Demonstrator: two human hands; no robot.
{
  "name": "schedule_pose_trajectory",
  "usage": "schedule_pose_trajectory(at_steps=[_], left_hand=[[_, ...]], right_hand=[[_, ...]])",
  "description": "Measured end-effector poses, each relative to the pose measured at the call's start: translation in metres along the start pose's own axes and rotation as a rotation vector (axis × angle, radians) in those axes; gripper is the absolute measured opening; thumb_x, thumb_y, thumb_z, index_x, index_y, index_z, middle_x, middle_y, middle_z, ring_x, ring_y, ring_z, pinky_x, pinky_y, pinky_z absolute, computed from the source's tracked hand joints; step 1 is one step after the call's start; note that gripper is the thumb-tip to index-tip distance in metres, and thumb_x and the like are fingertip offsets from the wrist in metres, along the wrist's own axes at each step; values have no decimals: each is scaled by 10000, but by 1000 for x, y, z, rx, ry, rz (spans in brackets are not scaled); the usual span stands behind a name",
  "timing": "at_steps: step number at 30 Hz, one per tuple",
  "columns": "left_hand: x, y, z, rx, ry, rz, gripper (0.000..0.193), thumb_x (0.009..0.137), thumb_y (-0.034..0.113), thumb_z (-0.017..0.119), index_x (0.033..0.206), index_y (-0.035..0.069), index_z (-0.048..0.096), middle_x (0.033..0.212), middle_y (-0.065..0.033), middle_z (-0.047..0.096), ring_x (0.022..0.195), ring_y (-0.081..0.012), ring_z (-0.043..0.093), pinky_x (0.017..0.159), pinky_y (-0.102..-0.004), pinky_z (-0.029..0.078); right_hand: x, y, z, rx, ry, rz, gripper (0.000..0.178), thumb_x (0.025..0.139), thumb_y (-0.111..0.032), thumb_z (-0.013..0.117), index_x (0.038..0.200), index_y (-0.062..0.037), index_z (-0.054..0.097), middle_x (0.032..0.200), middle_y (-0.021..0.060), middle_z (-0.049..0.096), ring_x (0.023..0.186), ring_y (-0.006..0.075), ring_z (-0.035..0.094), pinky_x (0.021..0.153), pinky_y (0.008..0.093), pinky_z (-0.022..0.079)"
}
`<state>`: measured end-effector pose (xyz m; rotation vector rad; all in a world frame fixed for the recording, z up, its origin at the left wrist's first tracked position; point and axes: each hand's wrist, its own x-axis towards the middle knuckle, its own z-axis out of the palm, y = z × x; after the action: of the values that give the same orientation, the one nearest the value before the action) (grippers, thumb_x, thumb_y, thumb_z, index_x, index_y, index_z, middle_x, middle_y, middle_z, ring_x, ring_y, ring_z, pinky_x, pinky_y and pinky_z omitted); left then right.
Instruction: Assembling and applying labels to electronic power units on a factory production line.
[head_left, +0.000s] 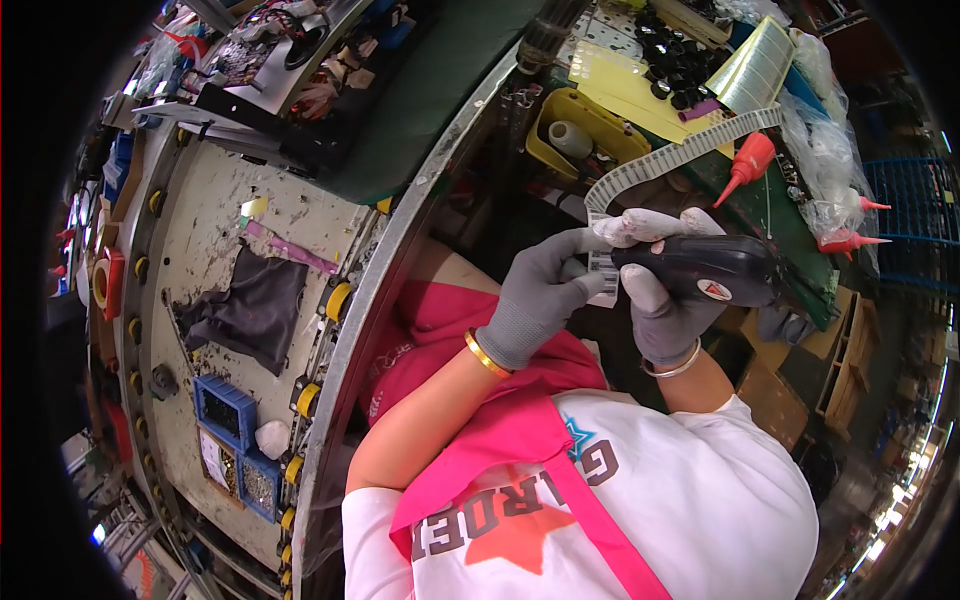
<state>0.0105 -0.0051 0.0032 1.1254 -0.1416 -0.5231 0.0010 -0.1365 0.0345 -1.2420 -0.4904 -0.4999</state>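
Note:
My left hand (535, 300), in a grey glove, pinches the lower end of a long white label strip (668, 155) printed with dark marks. The strip curves up and right from my fingers, over the yellow bin, to the bench. In my right hand (665, 322), also gloved with pale fingertips, is a black rounded device (735, 262) with a round white and red sticker. My thumb is below it and my fingers lie along its far side. The strip's end hangs beside the device's left end, close to both hands; whether they touch is hidden.
A yellow bin (548, 110) with a white bottle stands ahead. On the bench lie a red-tipped bottle (752, 160), yellow sheets (625, 85) and black round parts (680, 50). Left, past a metal rail (400, 215), are a dark cloth (250, 310) and blue trays (225, 412).

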Motion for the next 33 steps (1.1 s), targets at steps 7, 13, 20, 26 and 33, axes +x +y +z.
schedule_pose_trajectory(at_steps=[7, 13, 20, 26, 33], left_hand=[[1, -1, 0, -18, -16, 6, 378, 788, -44, 567, 1164, -51, 529, 924, -72, 639, 765, -76, 624, 665, -189, 486], [1, 1, 2, -14, -17, -8, 380, 792, -41, 568, 1169, -53, 525, 919, -74, 642, 738, -78, 627, 655, -187, 490], [1, -2, 0, -7, -2, -19, 342, 801, -9, 585, 1139, -44, 539, 751, -3, 599, 656, -34, 560, 572, -170, 433], [0, -4, -1, 11, -3, -32, 354, 807, -7, 606, 1153, -40, 536, 730, 3, 600, 647, -20, 540, 567, -161, 420], [-1, 2, 1, -30, -12, -53, 365, 809, -26, 592, 1167, -44, 523, 761, -21, 622, 722, -58, 609, 609, -172, 459]], right_hand=[[-4, -3, -1, -15, -12, 63, 661, 778, 33, 646, 1339, -80, 314, 1129, 198, 577, 998, 266, 580, 912, 501, 444], [-4, -6, -2, -13, -10, 85, 665, 766, 41, 646, 1333, -78, 319, 1140, 205, 569, 1003, 265, 577, 926, 476, 437], [-2, -4, -10, -134, -83, 79, 682, 756, 45, 667, 1324, -55, 302, 1102, 212, 583, 985, 277, 587, 902, 457, 454], [-3, -6, -8, -150, -84, 81, 661, 750, 22, 688, 1289, -37, 310, 1074, 215, 595, 947, 288, 609, 871, 437, 484], [-4, -4, -8, -124, -54, 109, 641, 758, 29, 674, 1290, -49, 324, 1066, 219, 596, 945, 302, 611, 858, 450, 492]])
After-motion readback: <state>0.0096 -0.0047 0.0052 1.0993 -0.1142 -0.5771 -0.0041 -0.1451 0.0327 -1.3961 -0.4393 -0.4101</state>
